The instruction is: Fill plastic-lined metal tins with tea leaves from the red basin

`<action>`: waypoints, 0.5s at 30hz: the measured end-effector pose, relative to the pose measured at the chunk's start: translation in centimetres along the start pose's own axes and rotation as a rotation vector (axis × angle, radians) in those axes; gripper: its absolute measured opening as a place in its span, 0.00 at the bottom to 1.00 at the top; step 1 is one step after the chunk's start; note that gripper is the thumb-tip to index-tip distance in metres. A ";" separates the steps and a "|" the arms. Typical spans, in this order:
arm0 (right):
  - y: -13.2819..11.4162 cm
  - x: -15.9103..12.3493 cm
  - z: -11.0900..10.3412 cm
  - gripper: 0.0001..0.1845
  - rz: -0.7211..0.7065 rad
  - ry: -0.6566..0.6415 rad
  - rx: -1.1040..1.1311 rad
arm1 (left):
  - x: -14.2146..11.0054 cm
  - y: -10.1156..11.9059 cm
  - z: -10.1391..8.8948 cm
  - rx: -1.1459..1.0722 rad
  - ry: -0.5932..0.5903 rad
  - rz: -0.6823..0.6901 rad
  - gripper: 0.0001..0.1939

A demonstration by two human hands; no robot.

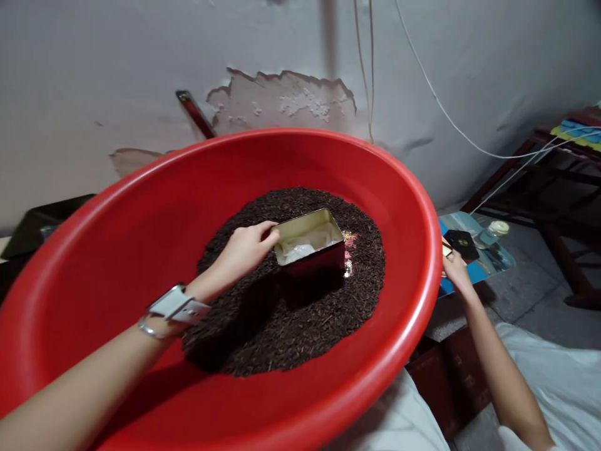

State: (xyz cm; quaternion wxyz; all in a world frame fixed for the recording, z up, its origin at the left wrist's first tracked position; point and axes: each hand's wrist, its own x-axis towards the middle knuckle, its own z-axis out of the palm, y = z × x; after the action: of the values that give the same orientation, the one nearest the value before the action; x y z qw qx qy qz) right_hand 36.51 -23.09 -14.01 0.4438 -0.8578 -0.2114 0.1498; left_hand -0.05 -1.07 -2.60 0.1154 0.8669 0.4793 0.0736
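A rectangular metal tin, dark outside and gold inside, rests tilted on dark loose tea leaves in a big red basin. Clear plastic lining shows inside the tin, which has no lid on. My left hand, with a white-strapped watch on its wrist, grips the tin's near left corner between thumb and fingers. Beyond the basin's right rim, my right hand is closed on a small gold-coloured object. The rim partly hides that object, so its kind is unclear.
Right of the basin, a blue patterned board bears a black square item and a clear jar with a pale lid. A dark wooden stool stands behind. White cables hang along the peeling wall.
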 end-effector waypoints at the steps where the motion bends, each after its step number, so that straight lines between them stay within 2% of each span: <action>1: -0.5 -0.1 -0.6 0.25 -0.044 0.075 -0.066 | -0.1 0.0 0.2 -0.007 0.037 0.021 0.22; 2: -1.4 -0.3 -1.3 0.27 -0.109 0.167 -0.113 | -0.1 0.0 0.4 -0.012 0.079 0.054 0.22; 4: -4.5 -1.1 -2.6 0.23 -0.360 0.351 -0.198 | -0.4 0.2 0.7 -0.021 0.144 0.133 0.22; 5: -6.7 -1.8 -3.1 0.20 -0.495 0.402 -0.155 | -0.5 0.3 0.8 -0.027 0.161 0.165 0.22; 7: -12.1 -3.5 -3.4 0.15 -0.787 0.409 -0.075 | -0.7 0.6 1.0 -0.052 0.170 0.206 0.21; 8: -14.9 -4.4 -2.9 0.14 -0.930 0.320 -0.057 | -0.8 0.7 1.1 -0.073 0.168 0.212 0.21; 10: -20.2 -6.1 -0.7 0.12 -1.192 -0.053 -0.143 | -0.8 0.7 1.0 -0.133 0.163 0.194 0.20; 11: -22.3 -6.8 1.0 0.11 -1.305 -0.284 -0.255 | -0.7 0.7 1.0 -0.170 0.163 0.175 0.19; 13: -25.1 -7.7 5.4 0.10 -1.428 -0.690 -0.512 | -0.6 0.5 1.0 -0.237 0.168 0.142 0.17; 15: -26.0 -8.2 10.0 0.08 -1.420 -0.959 -0.783 | -0.4 0.3 1.1 -0.276 0.181 0.138 0.15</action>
State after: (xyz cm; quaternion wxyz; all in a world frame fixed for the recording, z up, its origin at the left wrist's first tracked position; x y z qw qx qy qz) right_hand 19.04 -6.75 2.45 -0.0230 -0.4632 -0.8803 0.0997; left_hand 0.23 -1.68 -3.57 0.1844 0.8634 0.4127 0.2240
